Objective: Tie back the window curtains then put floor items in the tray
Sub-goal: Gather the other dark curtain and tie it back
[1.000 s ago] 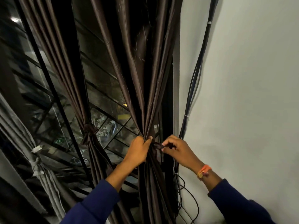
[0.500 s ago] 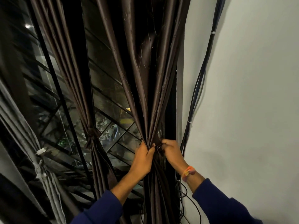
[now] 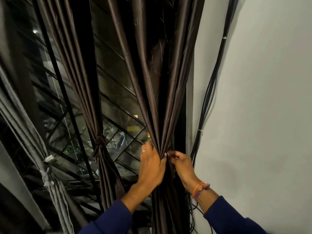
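A dark brown curtain hangs at the right side of the window, its folds gathered into a bunch at waist height. My left hand wraps round that bunch from the left, thumb at the front. My right hand is pressed against the bunch from the right, with fingers curled on the dark fabric or tie there; which of the two is hidden. A second brown curtain to the left is knotted at its middle. A grey curtain at far left is bound with a white tie.
Window glass with diagonal metal bars lies behind the curtains. A bundle of black cables runs down the white wall just right of my right hand. The floor and tray are out of view.
Both hands have closed in on the gathered curtain. My right hand moved left from holding a strand out to the side and now sits tight against the bunch. The view tilted slightly upward.
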